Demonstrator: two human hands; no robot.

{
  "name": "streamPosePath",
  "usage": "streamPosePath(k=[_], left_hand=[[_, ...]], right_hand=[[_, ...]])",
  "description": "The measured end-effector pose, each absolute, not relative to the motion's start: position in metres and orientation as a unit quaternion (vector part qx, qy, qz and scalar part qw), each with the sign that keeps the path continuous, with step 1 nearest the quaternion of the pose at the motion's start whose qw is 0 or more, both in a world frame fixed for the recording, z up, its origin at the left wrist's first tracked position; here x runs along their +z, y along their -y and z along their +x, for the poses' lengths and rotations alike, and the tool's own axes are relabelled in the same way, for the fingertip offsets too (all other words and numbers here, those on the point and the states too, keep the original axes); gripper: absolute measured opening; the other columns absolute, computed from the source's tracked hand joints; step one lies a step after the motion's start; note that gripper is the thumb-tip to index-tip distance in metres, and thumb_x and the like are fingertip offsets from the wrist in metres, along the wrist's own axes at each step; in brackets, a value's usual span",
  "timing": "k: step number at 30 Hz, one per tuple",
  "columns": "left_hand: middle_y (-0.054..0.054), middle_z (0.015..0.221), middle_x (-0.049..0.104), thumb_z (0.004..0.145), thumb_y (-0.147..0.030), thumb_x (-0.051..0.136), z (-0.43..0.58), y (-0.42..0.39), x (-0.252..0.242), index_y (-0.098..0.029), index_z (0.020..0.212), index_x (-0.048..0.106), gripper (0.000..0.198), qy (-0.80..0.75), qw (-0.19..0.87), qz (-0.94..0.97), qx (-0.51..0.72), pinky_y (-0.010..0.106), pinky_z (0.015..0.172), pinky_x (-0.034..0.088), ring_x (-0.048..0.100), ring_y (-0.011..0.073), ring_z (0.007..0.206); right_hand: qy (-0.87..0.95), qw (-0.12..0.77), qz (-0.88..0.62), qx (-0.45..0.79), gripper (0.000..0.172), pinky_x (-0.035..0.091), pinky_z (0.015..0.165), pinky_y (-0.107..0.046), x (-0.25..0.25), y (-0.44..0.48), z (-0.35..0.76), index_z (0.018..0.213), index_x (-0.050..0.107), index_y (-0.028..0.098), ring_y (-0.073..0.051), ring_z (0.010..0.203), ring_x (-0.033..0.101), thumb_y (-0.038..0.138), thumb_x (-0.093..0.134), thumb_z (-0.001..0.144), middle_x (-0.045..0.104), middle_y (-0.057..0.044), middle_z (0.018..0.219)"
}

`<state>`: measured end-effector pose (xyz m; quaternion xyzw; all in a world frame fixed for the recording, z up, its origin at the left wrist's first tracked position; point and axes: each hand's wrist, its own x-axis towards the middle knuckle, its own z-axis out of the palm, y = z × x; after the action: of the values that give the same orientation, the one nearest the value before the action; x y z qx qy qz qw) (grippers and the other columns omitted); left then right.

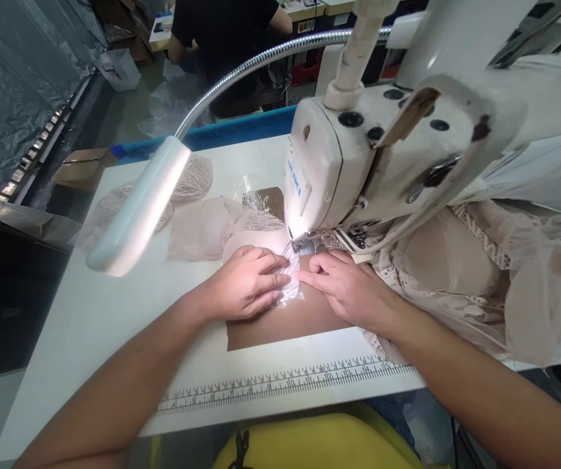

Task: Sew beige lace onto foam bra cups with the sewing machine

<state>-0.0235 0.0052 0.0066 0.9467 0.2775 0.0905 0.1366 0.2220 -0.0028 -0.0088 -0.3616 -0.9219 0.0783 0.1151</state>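
Note:
My left hand (247,281) lies flat, fingers together, pressing a piece of pale lace fabric (290,286) onto the sewing table (94,312). My right hand (346,283) rests flat beside it, fingers stretched toward the lace just in front of the presser foot (304,246). Both hands hold the lace down under the head of a white sewing machine (358,156). A brown plate (285,322) lies under the lace.
A gooseneck lamp (136,208) hangs over the table's left half. More beige lace pieces (197,221) lie behind the hands, and a heap of beige fabric (495,273) sits at the right. A ruler strip (285,381) runs along the front edge. Another person (226,32) sits at the back.

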Motion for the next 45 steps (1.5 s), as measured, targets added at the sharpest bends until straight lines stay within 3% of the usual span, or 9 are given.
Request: streamPosePath(k=[12,30,39,45], left_hand=[[0.009,0.105,0.059,0.091,-0.030,0.047,-0.0231,-0.0044,0.0091,-0.024,0.118,0.064,0.032,-0.255,0.163,0.949,0.087,0.039,0.087,0.039,0.050,0.0207,0.090],[0.010,0.100,0.059,0.096,-0.031,0.040,-0.0207,-0.0025,0.0074,-0.025,0.113,0.065,0.031,-0.215,0.098,0.968,0.080,0.035,0.079,0.037,0.048,0.0177,0.080],[0.010,0.101,0.059,0.096,-0.032,0.039,-0.0207,-0.0024,0.0060,-0.025,0.114,0.064,0.031,-0.213,0.088,0.970,0.076,0.036,0.079,0.037,0.048,0.0182,0.081],[0.010,0.102,0.060,0.095,-0.032,0.041,-0.0216,-0.0021,0.0054,-0.026,0.115,0.065,0.031,-0.222,0.095,0.968,0.073,0.035,0.080,0.038,0.050,0.0181,0.083]], right_hand=[[0.951,0.129,-0.253,0.124,0.046,0.028,0.068,-0.028,-0.0059,-0.0008,0.2272,0.111,0.064,0.026,-0.016,0.077,0.040,0.002,0.045,0.077,0.053,-0.003,0.084],[0.955,0.147,-0.211,0.151,0.042,0.033,0.070,-0.028,-0.0060,0.0012,0.2291,0.109,0.065,0.025,-0.015,0.077,0.043,0.004,0.046,0.078,0.058,-0.002,0.085],[0.942,0.199,-0.218,0.160,0.034,0.037,0.070,-0.029,-0.0058,0.0018,0.2278,0.101,0.066,0.019,-0.015,0.073,0.047,0.006,0.044,0.079,0.060,-0.003,0.080],[0.953,0.166,-0.220,0.125,0.035,0.036,0.069,-0.029,-0.0066,0.0035,0.2264,0.104,0.066,0.020,-0.015,0.075,0.047,0.006,0.046,0.079,0.060,-0.003,0.082]])
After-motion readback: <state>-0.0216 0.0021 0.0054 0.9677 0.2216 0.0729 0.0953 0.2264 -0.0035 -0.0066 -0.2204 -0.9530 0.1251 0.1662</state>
